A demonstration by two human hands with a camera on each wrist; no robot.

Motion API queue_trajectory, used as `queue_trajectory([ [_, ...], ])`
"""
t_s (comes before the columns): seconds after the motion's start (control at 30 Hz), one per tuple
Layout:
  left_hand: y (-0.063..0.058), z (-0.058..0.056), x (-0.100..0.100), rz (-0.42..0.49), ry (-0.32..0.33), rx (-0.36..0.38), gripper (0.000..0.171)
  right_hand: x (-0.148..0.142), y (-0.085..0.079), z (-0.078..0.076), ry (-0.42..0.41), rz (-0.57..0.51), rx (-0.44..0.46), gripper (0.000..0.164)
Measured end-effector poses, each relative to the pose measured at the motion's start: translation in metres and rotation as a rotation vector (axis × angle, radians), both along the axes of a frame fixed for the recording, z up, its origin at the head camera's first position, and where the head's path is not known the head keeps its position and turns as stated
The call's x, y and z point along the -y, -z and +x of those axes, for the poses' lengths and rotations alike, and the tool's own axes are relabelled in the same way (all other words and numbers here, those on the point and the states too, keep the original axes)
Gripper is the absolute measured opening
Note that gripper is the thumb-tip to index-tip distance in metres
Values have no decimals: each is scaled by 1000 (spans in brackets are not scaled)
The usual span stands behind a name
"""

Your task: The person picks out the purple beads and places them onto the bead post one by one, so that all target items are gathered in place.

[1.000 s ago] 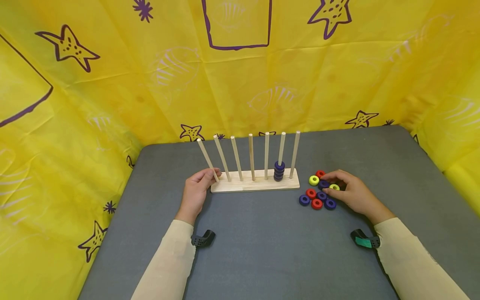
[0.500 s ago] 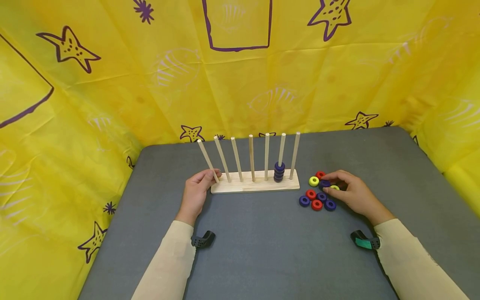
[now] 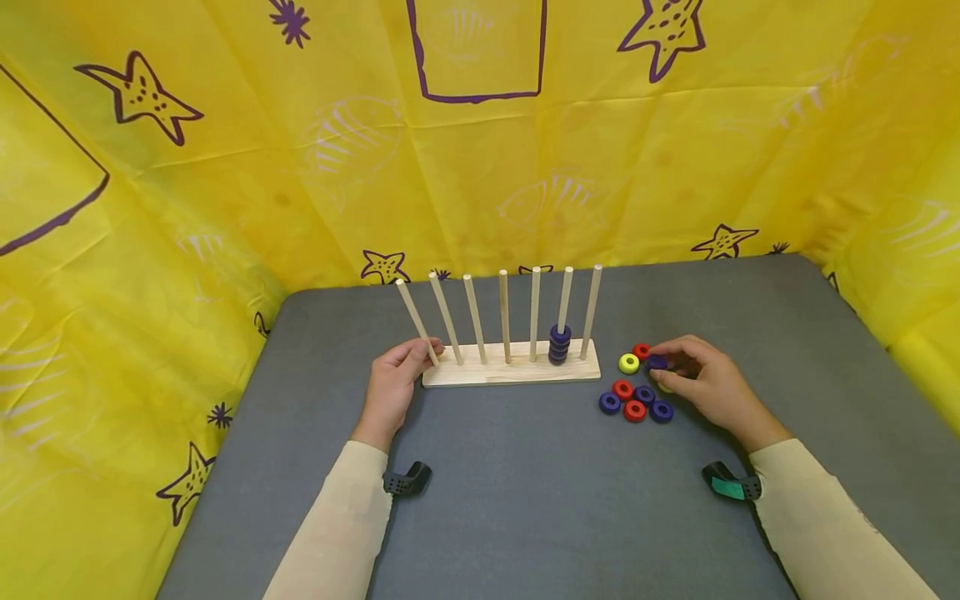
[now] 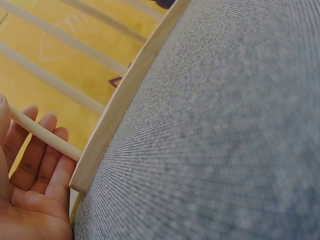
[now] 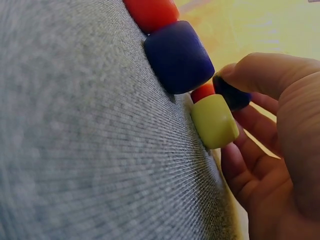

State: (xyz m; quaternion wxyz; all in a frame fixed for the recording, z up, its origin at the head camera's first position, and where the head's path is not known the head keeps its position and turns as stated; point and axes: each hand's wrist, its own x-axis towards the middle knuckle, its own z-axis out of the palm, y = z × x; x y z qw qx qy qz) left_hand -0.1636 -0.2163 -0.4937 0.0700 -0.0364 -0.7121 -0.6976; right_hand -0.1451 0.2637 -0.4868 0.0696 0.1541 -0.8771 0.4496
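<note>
A pale wooden peg stand [image 3: 510, 375] with several upright pegs stands on the table. Dark blue rings [image 3: 558, 345] are stacked on its second peg from the right. At its left end, my left hand [image 3: 392, 383] holds the outermost peg [image 4: 47, 136] between thumb and fingers. To the right of the stand, my right hand [image 3: 705, 379] pinches a dark blue ring [image 5: 232, 94] between thumb and fingertips, just above the loose rings. A yellow ring [image 5: 215, 121] sits right below that ring, partly hidden by the hand in the head view.
Loose rings lie in a cluster near my right hand: red rings [image 3: 634, 411], blue rings [image 3: 610, 403] and another yellow ring [image 3: 628, 363]. The grey table [image 3: 525, 500] ends at a yellow cloth backdrop [image 3: 465, 183] behind the stand.
My right hand has lifted the blue ring slightly out of the cluster and shifted it a little to the right. My left hand stays on the peg.
</note>
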Motion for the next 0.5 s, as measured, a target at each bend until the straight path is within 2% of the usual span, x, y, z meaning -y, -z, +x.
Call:
queue_trajectory([
  [0.5, -1, 1, -1, 10, -6, 5, 35, 7, -10, 1, 16, -13, -119, 32],
])
